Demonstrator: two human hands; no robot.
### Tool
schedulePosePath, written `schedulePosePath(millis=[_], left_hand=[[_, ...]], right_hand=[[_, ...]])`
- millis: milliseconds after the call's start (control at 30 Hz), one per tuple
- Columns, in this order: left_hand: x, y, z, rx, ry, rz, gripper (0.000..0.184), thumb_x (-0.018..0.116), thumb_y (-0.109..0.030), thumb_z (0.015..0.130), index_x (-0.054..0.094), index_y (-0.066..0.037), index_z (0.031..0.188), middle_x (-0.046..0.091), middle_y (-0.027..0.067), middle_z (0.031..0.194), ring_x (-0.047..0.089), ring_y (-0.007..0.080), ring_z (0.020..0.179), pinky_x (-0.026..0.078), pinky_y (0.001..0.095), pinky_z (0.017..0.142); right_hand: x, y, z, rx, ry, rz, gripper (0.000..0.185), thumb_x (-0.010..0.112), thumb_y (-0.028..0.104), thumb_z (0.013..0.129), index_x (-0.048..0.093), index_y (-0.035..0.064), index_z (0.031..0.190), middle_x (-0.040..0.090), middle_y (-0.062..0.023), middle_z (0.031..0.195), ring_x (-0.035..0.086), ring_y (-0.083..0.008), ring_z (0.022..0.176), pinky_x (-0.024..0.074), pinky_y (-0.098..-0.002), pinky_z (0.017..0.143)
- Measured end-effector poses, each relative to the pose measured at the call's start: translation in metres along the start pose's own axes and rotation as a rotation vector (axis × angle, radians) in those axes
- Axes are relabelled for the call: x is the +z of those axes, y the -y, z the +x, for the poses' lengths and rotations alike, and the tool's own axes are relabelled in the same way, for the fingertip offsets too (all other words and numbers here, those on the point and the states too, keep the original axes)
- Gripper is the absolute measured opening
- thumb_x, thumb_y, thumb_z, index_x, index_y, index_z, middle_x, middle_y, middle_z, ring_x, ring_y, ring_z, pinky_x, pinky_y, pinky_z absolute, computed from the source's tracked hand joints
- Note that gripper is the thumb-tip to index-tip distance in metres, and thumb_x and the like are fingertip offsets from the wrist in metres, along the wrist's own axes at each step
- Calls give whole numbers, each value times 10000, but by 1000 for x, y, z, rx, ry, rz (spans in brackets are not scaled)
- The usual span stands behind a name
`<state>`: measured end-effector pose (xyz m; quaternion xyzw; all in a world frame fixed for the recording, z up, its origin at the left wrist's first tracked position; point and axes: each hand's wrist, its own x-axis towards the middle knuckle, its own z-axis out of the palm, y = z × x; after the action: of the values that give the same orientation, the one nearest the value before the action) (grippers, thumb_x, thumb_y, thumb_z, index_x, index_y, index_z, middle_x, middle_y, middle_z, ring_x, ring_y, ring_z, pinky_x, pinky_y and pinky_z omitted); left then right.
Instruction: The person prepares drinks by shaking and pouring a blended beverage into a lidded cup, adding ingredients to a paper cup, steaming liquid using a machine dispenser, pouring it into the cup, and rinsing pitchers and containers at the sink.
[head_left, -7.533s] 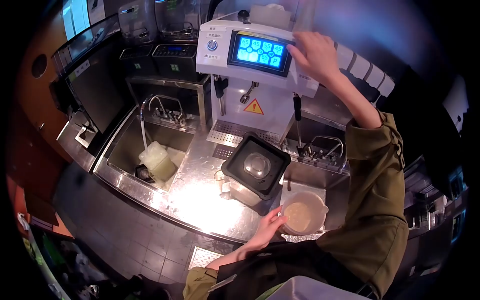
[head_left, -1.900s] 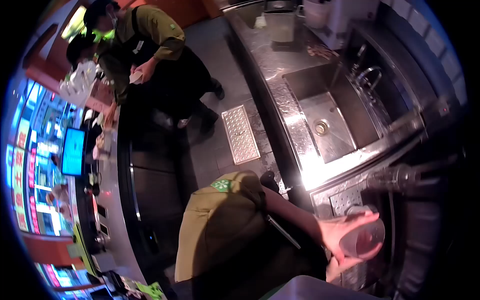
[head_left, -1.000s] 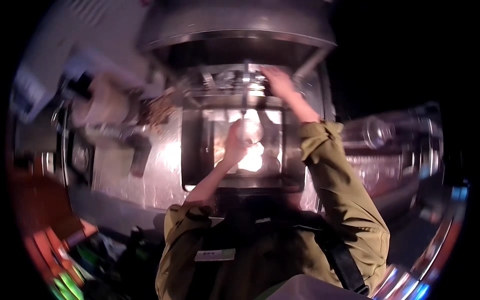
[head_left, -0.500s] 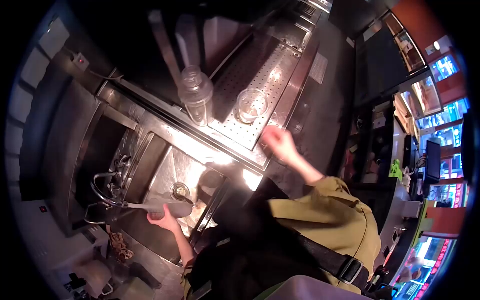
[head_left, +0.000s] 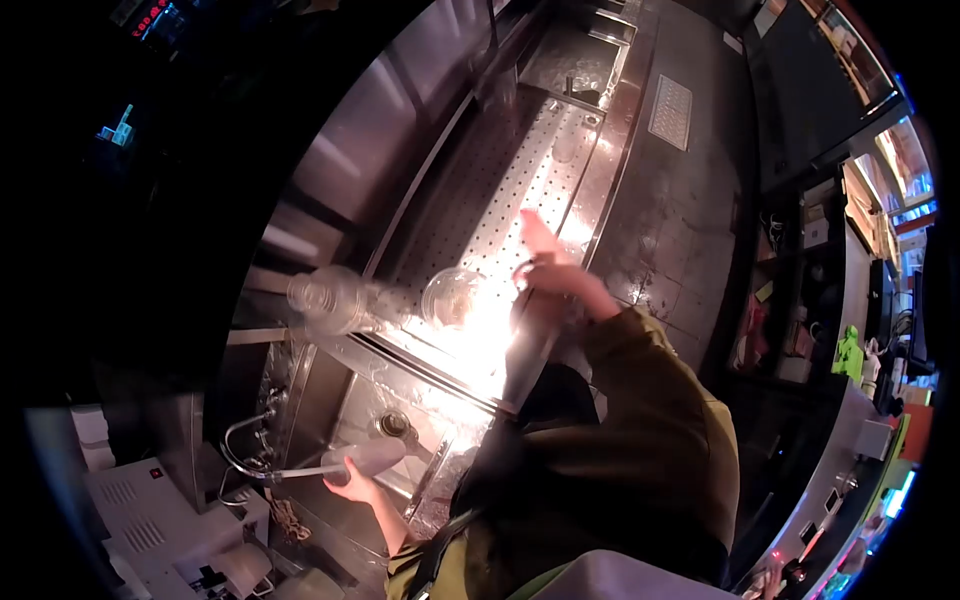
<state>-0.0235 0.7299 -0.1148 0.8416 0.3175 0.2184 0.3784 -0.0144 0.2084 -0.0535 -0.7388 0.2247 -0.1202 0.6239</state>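
My left hand (head_left: pixel 353 483) is wrapped round a translucent, cup-like cylinder (head_left: pixel 372 459), blurred, lying tilted over the sink (head_left: pixel 350 420). A stream from the curved faucet (head_left: pixel 243 440) reaches the cylinder's end. Over the perforated metal drain board (head_left: pixel 480 190), my right hand (head_left: pixel 552 262) is raised with its fingers stretched out, somewhat smeared, and nothing visible in it. To its left a clear round container (head_left: pixel 456 298) stands on the board, apart from the hand. Further left is a clear cocktail-shaker-shaped vessel (head_left: pixel 328 300).
A second basin (head_left: pixel 575 60) lies at the drain board's far end. A floor grate (head_left: pixel 671 112) is set in the walkway to the right. Shelves (head_left: pixel 795 290) line the right side. A white machine (head_left: pixel 140 510) stands at lower left.
The camera view has turned and shifted. My right hand has moved further along the drain board, its fingers now stretched out. My left hand still holds the cylinder at the faucet stream.
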Motion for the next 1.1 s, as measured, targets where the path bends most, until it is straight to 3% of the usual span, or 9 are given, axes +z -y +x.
schedulePosePath(millis=[67,233,333,467,600,667,867,1033,1100], left_hand=[[0,22,9,47,-41,75,665,742,-276,662,402,-32,1179,485,188,1099,485,275,978,409,377,869],[-4,37,33,-1,174,142,418,752,-292,645,552,22,836,491,167,1040,487,248,889,396,385,808],[-1,34,26,606,119,284,352,758,-257,649,551,29,636,470,179,1066,494,158,745,427,301,702],[-4,9,34,-132,252,-136,324,707,-258,711,606,47,670,599,65,604,513,117,517,447,284,503],[2,54,40,286,299,224,442,762,-393,587,543,-10,609,572,183,879,549,254,820,393,346,824],[-15,37,53,-12,282,142,492,762,-403,571,489,6,569,539,237,955,498,335,979,403,370,839],[-76,59,48,124,265,114,426,770,-323,581,501,6,550,401,170,1239,471,326,1043,395,373,861],[-102,96,63,336,293,298,401,757,-351,562,556,-5,552,401,193,1239,433,319,1103,318,446,940],[-101,111,68,379,357,347,429,744,-406,552,584,-8,570,421,203,1215,431,314,1106,241,525,971]], right_hand=[[-42,-55,62,-393,-491,-664,721,641,213,684,300,62,1301,284,-242,1316,347,-398,1167,341,-415,948],[-87,-62,146,-113,-542,-876,519,613,195,723,438,32,1184,462,-225,1152,454,-393,1033,392,-410,862],[-95,-68,124,-174,-595,-742,439,603,227,734,509,34,1118,563,-220,982,528,-374,920,431,-397,776],[-60,-10,-9,-249,-855,-212,412,605,189,795,482,-7,1136,511,-146,1132,504,-210,1026,403,-320,859],[53,48,-147,-439,-365,-75,368,545,134,841,451,-24,1159,536,-112,1064,533,-161,919,437,-255,803],[127,70,-183,-163,82,53,352,516,104,845,447,-12,1170,550,-112,1044,527,-170,946,431,-263,819],[402,-15,-194,740,848,380,325,403,379,855,533,101,963,591,-56,799,504,-131,630,386,-262,538],[509,-110,-215,1133,616,344,335,317,385,835,515,134,934,527,-36,708,417,-147,529,354,-262,491],[500,-92,-232,906,749,367,332,309,388,836,514,143,926,507,-26,688,407,-140,526,337,-255,478]])
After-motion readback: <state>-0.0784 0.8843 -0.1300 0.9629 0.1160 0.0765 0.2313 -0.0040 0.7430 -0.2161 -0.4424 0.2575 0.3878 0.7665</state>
